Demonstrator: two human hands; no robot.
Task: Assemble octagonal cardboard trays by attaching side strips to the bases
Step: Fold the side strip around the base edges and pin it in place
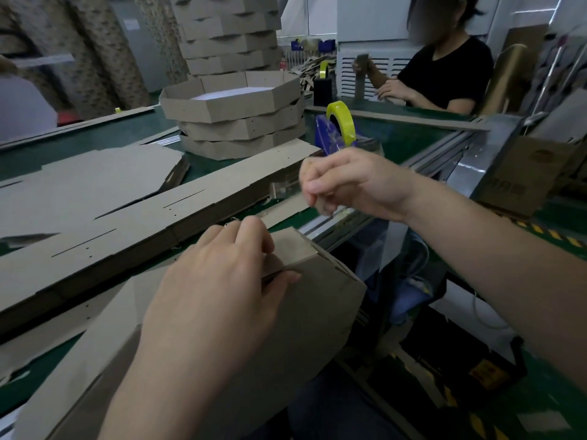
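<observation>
Packaging workshop, probably a factory line: green workbench (409, 138), stacked cardboard trays (235, 122) upper centre, tape dispenser (336, 128), second worker (444, 74) upper right.

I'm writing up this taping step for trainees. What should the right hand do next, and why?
Probably lower the right hand and lay what looks like clear tape over the side strip joint that the left hand pinches together; the joint shows no tape yet.

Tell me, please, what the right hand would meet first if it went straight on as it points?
Probably the end of the stacked side strips, just beyond the right hand; depth is unclear.
</observation>
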